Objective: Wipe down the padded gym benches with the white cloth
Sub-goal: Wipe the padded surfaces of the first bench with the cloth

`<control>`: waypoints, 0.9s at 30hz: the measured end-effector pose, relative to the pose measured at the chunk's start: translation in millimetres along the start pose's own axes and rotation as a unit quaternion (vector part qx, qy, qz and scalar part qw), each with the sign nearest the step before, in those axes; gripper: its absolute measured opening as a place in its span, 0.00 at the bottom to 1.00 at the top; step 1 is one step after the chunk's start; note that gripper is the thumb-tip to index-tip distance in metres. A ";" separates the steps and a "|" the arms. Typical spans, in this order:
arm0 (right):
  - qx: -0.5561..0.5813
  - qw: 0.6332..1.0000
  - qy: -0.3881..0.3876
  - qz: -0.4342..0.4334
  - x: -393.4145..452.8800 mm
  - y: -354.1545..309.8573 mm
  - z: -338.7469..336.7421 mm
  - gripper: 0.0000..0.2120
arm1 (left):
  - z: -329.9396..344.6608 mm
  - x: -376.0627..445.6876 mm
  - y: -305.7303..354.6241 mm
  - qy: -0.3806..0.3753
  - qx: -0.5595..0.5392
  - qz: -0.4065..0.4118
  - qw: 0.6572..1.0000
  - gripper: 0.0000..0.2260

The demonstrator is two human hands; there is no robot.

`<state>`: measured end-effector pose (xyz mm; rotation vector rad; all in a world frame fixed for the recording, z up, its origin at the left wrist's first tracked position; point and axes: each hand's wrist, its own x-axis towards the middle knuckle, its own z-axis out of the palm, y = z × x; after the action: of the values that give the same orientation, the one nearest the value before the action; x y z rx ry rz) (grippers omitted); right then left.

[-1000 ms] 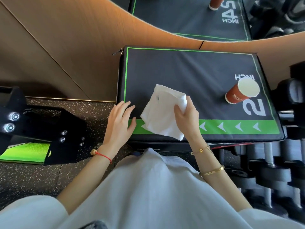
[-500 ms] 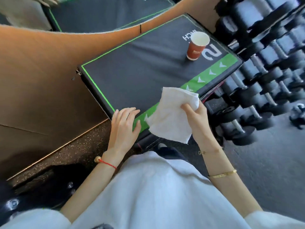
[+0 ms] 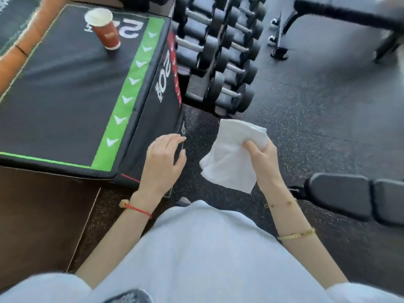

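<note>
My right hand [image 3: 261, 157] grips the white cloth [image 3: 231, 154], which hangs over the speckled floor, clear of any pad. My left hand [image 3: 164, 160] hovers with loosely curled fingers beside the near right corner of the black padded box [image 3: 65, 88] with its green arrow stripe; whether it touches the box side I cannot tell. A black padded bench [image 3: 354, 196] lies low at the right edge. Another bench frame [image 3: 341, 12] stands at the top right.
A red paper cup [image 3: 105, 29] stands on the far end of the padded box. A rack of black dumbbells [image 3: 220, 53] sits right of the box. Grey rubber floor [image 3: 317, 101] spreads to the right. A wood panel [image 3: 32, 215] is at the lower left.
The view has swung right, away from the padded box. My right hand carried the cloth off the box top and out over the floor. My left hand has come off the box's top edge.
</note>
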<state>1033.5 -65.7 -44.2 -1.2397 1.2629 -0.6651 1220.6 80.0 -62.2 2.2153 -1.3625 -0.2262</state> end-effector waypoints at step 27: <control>0.053 0.974 0.214 0.051 -97.9 146.8 -469.5 0.10 | 246.7 -111.3 408.8 -0.153 -0.082 0.211 0.962 0.13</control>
<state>533.4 -83.9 -77.2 -0.9627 1.6097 -0.9451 749.1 -53.7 -75.5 1.7530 -1.8710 -0.5178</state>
